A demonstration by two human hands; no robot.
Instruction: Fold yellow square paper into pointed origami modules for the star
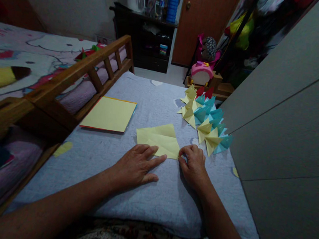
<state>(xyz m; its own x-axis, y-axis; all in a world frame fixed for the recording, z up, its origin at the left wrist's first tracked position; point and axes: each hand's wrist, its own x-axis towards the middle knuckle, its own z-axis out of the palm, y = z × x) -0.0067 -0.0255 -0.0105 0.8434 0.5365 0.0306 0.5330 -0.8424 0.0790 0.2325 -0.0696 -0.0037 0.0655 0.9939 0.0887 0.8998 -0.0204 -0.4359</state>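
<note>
A pale yellow sheet of paper [159, 138], partly folded, lies on the blue-grey mattress [145, 194] in front of me. My left hand [136, 167] rests flat on the sheet's near left edge, fingers stretched out and pressing it down. My right hand [193, 165] is curled at the sheet's near right corner, its fingertips pinching the paper's edge.
A stack of square paper sheets [110, 114], yellow on top, lies to the left. Several folded yellow, blue and red paper pieces [205, 121] are lined up at the right by a grey wall [288, 122]. A wooden bed rail [65, 85] borders the left.
</note>
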